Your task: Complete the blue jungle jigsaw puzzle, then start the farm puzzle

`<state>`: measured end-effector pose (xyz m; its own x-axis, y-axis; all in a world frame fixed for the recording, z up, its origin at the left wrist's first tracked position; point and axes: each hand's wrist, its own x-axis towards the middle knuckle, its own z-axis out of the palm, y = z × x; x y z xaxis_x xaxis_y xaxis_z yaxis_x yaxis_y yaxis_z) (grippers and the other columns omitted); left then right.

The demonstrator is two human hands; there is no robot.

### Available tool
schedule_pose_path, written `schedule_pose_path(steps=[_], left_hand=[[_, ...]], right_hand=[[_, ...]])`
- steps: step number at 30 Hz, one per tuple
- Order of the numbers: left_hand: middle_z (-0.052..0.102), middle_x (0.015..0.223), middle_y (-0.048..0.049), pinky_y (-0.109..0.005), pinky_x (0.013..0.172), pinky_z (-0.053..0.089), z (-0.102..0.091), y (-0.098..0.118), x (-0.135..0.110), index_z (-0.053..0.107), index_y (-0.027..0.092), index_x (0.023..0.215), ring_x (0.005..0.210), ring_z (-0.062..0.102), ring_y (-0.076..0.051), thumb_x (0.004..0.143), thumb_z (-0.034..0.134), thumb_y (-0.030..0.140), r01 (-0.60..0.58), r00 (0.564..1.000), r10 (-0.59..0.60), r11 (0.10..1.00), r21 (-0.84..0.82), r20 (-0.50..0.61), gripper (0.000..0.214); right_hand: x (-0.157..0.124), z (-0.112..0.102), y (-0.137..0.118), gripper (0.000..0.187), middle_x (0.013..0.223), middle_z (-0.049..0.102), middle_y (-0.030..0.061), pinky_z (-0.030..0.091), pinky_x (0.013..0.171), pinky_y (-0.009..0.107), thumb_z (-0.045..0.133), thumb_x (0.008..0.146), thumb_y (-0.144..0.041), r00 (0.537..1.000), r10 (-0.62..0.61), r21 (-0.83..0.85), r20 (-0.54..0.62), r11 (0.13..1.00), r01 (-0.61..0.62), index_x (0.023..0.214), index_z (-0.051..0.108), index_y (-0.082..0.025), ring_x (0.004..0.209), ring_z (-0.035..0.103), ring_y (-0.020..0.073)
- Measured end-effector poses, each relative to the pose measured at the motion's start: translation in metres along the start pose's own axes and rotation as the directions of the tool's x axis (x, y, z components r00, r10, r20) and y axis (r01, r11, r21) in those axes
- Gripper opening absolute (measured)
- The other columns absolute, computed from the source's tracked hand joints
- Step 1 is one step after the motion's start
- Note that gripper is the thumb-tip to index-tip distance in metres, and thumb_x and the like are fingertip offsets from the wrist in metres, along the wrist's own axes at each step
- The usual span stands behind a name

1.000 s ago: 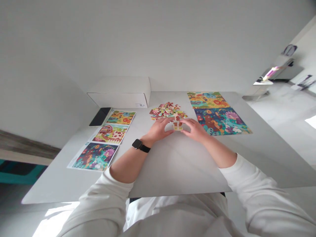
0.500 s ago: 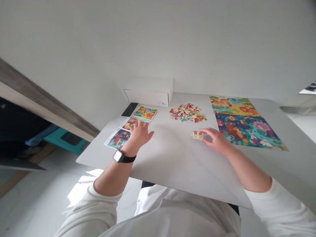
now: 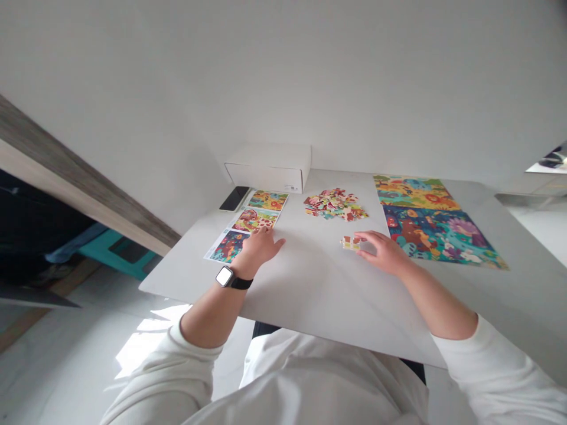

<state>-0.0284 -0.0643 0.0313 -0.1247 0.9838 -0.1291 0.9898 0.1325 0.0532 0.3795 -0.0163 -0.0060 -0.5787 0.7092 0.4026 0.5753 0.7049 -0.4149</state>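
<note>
My left hand (image 3: 261,246) lies palm down with its fingers stretched over the right edge of a printed picture sheet (image 3: 215,250). This sheet shows small coloured scenes one above another. On the table's middle right, my right hand (image 3: 384,252) has thumb and index finger at the right end of a few joined jigsaw puzzle pieces (image 3: 350,242), brown and pale yellow-green. The fingertips partly cover that end. Behind them is a heap of loose puzzle pieces (image 3: 335,205), mostly red, pink and cream.
Two assembled puzzles lie at the right: a yellow safari scene (image 3: 414,192) and a dark blue animal scene (image 3: 443,235). At the back stand a white box (image 3: 266,176) and, left of it, a flat phone (image 3: 234,199). A teal stool (image 3: 117,251) is beyond the table's left edge.
The picture sheet has slid right and turned slightly under my left hand, which moved right with it. My right hand stays at the joined pieces with little movement.
</note>
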Motion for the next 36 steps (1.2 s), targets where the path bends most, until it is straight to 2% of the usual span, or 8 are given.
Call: schedule_pose_path(steps=[11,22,24,27,29,32,34,36], left_hand=[[0.061,0.156,-0.0231,-0.054,0.108,0.056,-0.009,-0.002,0.005,0.063,0.017,0.151,0.135,0.066,-0.042,0.105,0.045,0.064,0.037,0.996,-0.04,0.998,0.041,0.076,0.068],[0.059,0.159,-0.0225,-0.052,0.109,0.056,-0.008,-0.015,0.008,0.063,0.018,0.151,0.134,0.066,-0.041,0.104,0.051,0.059,-0.055,0.997,0.054,0.998,0.037,0.049,0.063],[0.059,0.158,-0.0225,-0.051,0.109,0.055,-0.011,-0.014,0.008,0.064,0.018,0.149,0.134,0.066,-0.041,0.104,0.053,0.057,-0.052,0.998,0.05,0.997,0.051,0.026,0.061],[0.059,0.157,-0.0212,-0.052,0.113,0.053,-0.017,-0.003,0.01,0.064,0.017,0.148,0.14,0.062,-0.041,0.104,0.057,0.053,-0.088,0.992,0.091,0.996,0.033,-0.084,0.057],[0.06,0.157,-0.0179,-0.05,0.119,0.049,-0.022,0.014,0.013,0.065,0.019,0.147,0.144,0.059,-0.037,0.104,0.061,0.047,-0.24,0.959,0.231,0.97,-0.036,-0.165,0.052],[0.065,0.151,-0.0121,-0.046,0.123,0.047,-0.024,0.052,0.015,0.064,0.023,0.144,0.142,0.061,-0.032,0.1,0.07,0.042,-0.58,0.809,0.536,0.795,-0.177,-0.24,0.049],[0.067,0.147,-0.0111,-0.047,0.122,0.047,-0.019,0.081,0.014,0.065,0.025,0.139,0.141,0.061,-0.032,0.096,0.076,0.039,-0.688,0.723,0.628,0.687,-0.232,-0.286,0.047],[0.069,0.14,-0.0118,-0.048,0.115,0.052,-0.01,0.104,0.011,0.064,0.024,0.134,0.134,0.064,-0.033,0.092,0.081,0.037,-0.747,0.665,0.674,0.61,-0.265,-0.322,0.046]], right_hand=[[0.0,0.003,-0.001,0.044,0.138,0.076,0.0079,0.06,0.113,0.053,0.07,0.1,-0.031,1.0,-0.009,0.004,0.012,1.0,0.009,0.143,0.065,-0.031,0.127,0.074,0.0304],[-0.001,0.005,-0.001,0.043,0.139,0.076,0.0089,0.06,0.113,0.054,0.07,0.099,-0.03,1.0,-0.002,0.003,0.016,1.0,0.002,0.142,0.066,-0.03,0.127,0.074,0.0304],[-0.001,0.005,0.0,0.043,0.139,0.076,0.0094,0.06,0.113,0.054,0.07,0.099,-0.031,1.0,-0.005,0.005,0.018,1.0,0.005,0.142,0.066,-0.029,0.127,0.073,0.0308],[-0.001,0.005,0.002,0.044,0.138,0.077,0.0097,0.06,0.113,0.054,0.071,0.098,-0.03,1.0,-0.007,0.006,0.02,1.0,0.007,0.142,0.066,-0.029,0.127,0.073,0.0313],[0.0,0.004,0.002,0.044,0.138,0.076,0.0097,0.059,0.114,0.055,0.071,0.099,-0.03,1.0,-0.005,0.002,0.018,1.0,0.005,0.142,0.066,-0.029,0.128,0.073,0.0313],[0.001,0.002,-0.001,0.044,0.14,0.075,0.0096,0.058,0.115,0.055,0.071,0.099,-0.029,1.0,-0.001,0.002,0.009,1.0,0.0,0.143,0.066,-0.029,0.129,0.071,0.0312],[0.002,-0.001,-0.006,0.043,0.138,0.076,0.0094,0.057,0.115,0.054,0.073,0.098,-0.028,1.0,0.008,0.005,-0.006,1.0,-0.008,0.141,0.067,-0.03,0.129,0.071,0.0313],[0.003,-0.004,-0.014,0.04,0.133,0.076,0.0092,0.058,0.112,0.053,0.075,0.096,-0.026,1.0,0.015,0.006,-0.015,1.0,-0.015,0.136,0.069,-0.03,0.126,0.072,0.0313]])
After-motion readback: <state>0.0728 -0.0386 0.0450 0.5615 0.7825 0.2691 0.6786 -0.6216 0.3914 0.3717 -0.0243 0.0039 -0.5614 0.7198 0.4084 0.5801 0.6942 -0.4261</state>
